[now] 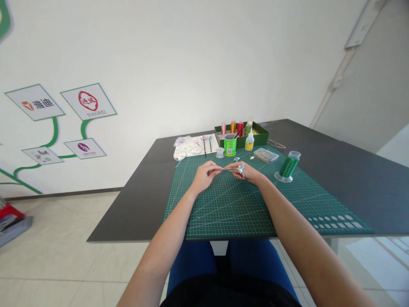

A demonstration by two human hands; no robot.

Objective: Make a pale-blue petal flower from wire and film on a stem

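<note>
A thin green-stemmed craft flower (241, 169) with pale blue and white petals lies across both hands, just above the cutting mat (220, 209). My left hand (205, 174) pinches the stem's left end between thumb and fingertips. My right hand (251, 173) is closed on the stem nearer the petals, which stick out over its fingers. The two sets of fingertips almost meet. A small pale blue piece (237, 159) lies on the mat just beyond my right hand. To the right stands a spool of green thread (289, 165).
Behind the hands are a green tin (230, 146), a glue bottle (249, 140), a small clear tub (220, 152) and a clear flat box (266, 155). A green tray (262, 138) holds several thread spools. White paper (188, 146) with thin dark sticks lies back left.
</note>
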